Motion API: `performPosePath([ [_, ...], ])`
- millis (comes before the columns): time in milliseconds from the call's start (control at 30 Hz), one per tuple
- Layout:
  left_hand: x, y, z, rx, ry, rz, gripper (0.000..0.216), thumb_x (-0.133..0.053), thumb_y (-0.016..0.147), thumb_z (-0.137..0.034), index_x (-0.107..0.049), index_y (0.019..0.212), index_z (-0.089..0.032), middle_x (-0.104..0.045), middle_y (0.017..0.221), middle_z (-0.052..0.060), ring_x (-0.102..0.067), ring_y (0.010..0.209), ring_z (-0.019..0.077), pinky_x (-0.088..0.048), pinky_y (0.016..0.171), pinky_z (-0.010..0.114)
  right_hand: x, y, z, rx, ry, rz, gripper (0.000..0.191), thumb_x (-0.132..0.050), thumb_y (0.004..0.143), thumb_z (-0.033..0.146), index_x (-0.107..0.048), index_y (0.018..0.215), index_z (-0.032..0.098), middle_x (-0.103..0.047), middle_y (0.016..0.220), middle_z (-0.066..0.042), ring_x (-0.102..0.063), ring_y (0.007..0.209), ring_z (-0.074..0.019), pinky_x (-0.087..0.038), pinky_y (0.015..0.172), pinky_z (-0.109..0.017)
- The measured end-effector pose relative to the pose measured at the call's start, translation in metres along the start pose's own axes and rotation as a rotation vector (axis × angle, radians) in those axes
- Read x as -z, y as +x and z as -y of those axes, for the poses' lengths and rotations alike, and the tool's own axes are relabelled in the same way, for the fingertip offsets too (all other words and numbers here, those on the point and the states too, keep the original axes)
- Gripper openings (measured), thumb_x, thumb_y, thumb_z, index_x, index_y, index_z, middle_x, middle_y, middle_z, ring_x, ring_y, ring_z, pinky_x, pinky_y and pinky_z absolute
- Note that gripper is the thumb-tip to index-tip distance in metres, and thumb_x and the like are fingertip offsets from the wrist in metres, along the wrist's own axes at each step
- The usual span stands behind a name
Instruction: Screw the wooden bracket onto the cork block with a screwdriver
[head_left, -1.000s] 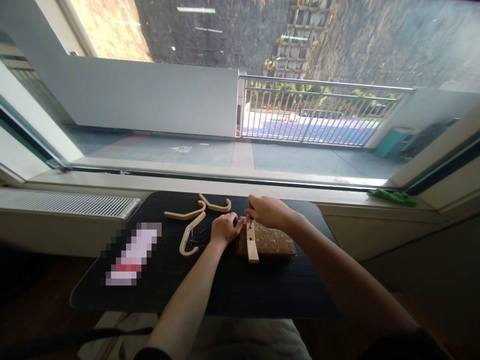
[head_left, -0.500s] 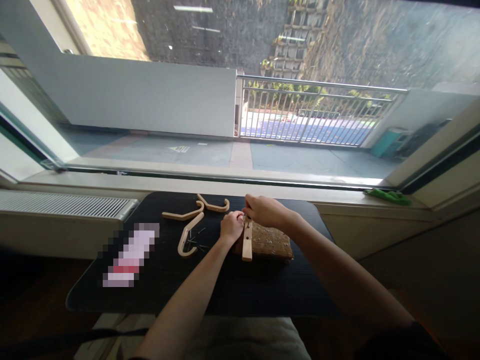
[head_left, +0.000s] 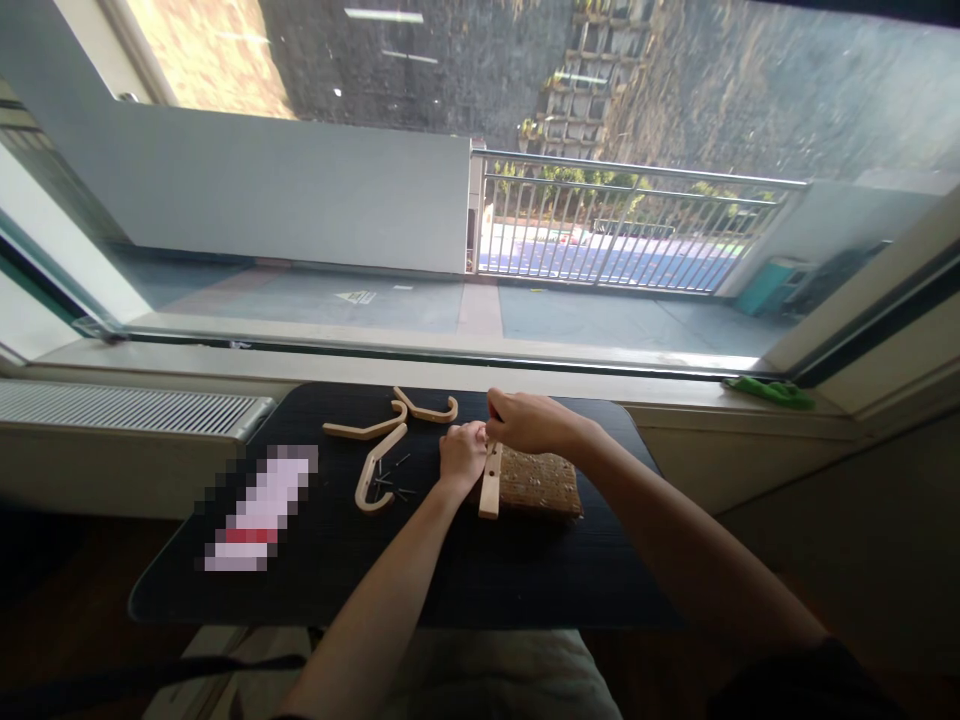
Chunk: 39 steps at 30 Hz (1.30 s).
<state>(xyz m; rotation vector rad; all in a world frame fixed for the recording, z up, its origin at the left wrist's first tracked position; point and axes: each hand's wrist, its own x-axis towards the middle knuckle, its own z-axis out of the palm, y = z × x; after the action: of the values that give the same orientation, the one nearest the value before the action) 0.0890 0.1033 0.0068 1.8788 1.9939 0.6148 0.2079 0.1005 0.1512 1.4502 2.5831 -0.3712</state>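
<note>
A pale wooden strip with dark holes (head_left: 490,487) lies across the left end of a brown block with a glossy, wrapped-looking surface (head_left: 541,483). My left hand (head_left: 463,453) is curled against the far part of the strip, fingers bent around it at the block's left side. Just above and to the right, my right hand (head_left: 528,418) is closed in a fist over the strip's far end. Whatever it grips is hidden by the fingers. To the left lie a wooden hook (head_left: 365,478), with several dark screws (head_left: 386,478) beside it.
Two more wooden hooks, one nearer (head_left: 360,432) and one at the back (head_left: 429,412), rest on the black table (head_left: 300,590). A blurred pink-white item (head_left: 259,510) lies at the left. Beyond are the windowsill (head_left: 390,372), a radiator (head_left: 127,405) and a green cloth (head_left: 769,392).
My right hand has turned slightly and dropped a little over the strip's far end. The strip's near end has shifted slightly left. My left hand stays in place.
</note>
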Motion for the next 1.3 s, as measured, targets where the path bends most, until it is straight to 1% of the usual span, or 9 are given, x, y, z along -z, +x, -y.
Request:
performPosePath([
  [233,0.002,-0.005,0.004,0.025,-0.015,-0.032,0.031,-0.042,0.097,-0.024,-0.072,0.103,-0.022,-0.074,0.098,0.01,-0.064,0.104,0.0263,-0.043,0.078,0.031,0.0,-0.003,0.002,0.006,0.022,0.008,0.026,-0.037,0.093,0.033,-0.052,0.109,0.018,-0.071,0.098,-0.013,-0.061,0.076,-0.0223,-0.033,0.056,-0.028],
  [400,0.0,-0.008,0.006,0.064,-0.057,-0.07,0.033,-0.04,0.096,-0.021,-0.072,0.106,-0.023,-0.075,0.099,0.009,-0.065,0.102,0.0252,-0.043,0.078,0.031,0.0,-0.002,0.009,0.015,0.033,0.008,0.024,-0.041,0.092,0.033,-0.051,0.107,0.018,-0.071,0.096,-0.013,-0.061,0.073,-0.0218,-0.034,0.054,-0.028],
  [533,0.0,-0.008,0.007,0.061,-0.086,-0.07,0.032,-0.043,0.095,-0.021,-0.072,0.106,-0.024,-0.075,0.101,0.008,-0.065,0.104,0.0244,-0.044,0.08,0.03,-0.001,0.0,0.011,0.025,0.04,-0.006,0.021,-0.042,0.091,0.032,-0.051,0.105,0.018,-0.07,0.095,-0.013,-0.061,0.075,-0.0216,-0.033,0.054,-0.028],
  [700,0.001,-0.008,0.008,0.065,-0.115,-0.071,0.031,-0.043,0.094,-0.022,-0.072,0.105,-0.024,-0.076,0.102,0.008,-0.065,0.105,0.0246,-0.044,0.081,0.03,-0.003,0.001,0.007,0.026,0.055,-0.006,0.02,-0.044,0.09,0.033,-0.051,0.102,0.019,-0.07,0.095,-0.011,-0.06,0.073,-0.02,-0.034,0.054,-0.027],
  [967,0.0,-0.006,0.008,0.067,-0.155,-0.072,0.027,-0.048,0.092,-0.024,-0.073,0.102,-0.023,-0.075,0.102,0.009,-0.065,0.106,0.0262,-0.045,0.083,0.032,-0.003,0.003,0.007,0.043,0.053,-0.011,0.018,-0.041,0.089,0.029,-0.05,0.101,0.019,-0.069,0.093,-0.01,-0.057,0.069,-0.0182,-0.032,0.053,-0.026],
  [1100,-0.002,-0.005,0.009,0.052,-0.184,-0.071,0.028,-0.047,0.092,-0.021,-0.072,0.105,-0.022,-0.075,0.107,0.009,-0.064,0.108,0.0263,-0.045,0.087,0.033,-0.003,0.003,0.007,0.053,0.039,-0.015,0.018,-0.043,0.089,0.029,-0.05,0.102,0.019,-0.07,0.094,-0.01,-0.058,0.071,-0.0193,-0.032,0.053,-0.027],
  [1200,-0.004,-0.003,0.011,0.006,-0.225,-0.064,0.033,-0.045,0.091,-0.015,-0.071,0.11,-0.024,-0.074,0.111,0.007,-0.063,0.11,0.0231,-0.046,0.092,0.031,-0.002,0.003,0.007,0.058,0.03,-0.019,0.018,-0.044,0.09,0.03,-0.05,0.103,0.019,-0.07,0.094,-0.011,-0.059,0.072,-0.0196,-0.031,0.054,-0.027],
  [1300,-0.006,-0.001,0.012,-0.027,-0.269,-0.047,0.035,-0.045,0.089,-0.011,-0.072,0.106,-0.023,-0.074,0.111,0.006,-0.063,0.108,0.0214,-0.047,0.093,0.029,-0.003,0.003,0.007,0.063,0.027,-0.024,0.017,-0.045,0.091,0.03,-0.05,0.103,0.019,-0.07,0.095,-0.01,-0.059,0.072,-0.0192,-0.031,0.054,-0.027],
])
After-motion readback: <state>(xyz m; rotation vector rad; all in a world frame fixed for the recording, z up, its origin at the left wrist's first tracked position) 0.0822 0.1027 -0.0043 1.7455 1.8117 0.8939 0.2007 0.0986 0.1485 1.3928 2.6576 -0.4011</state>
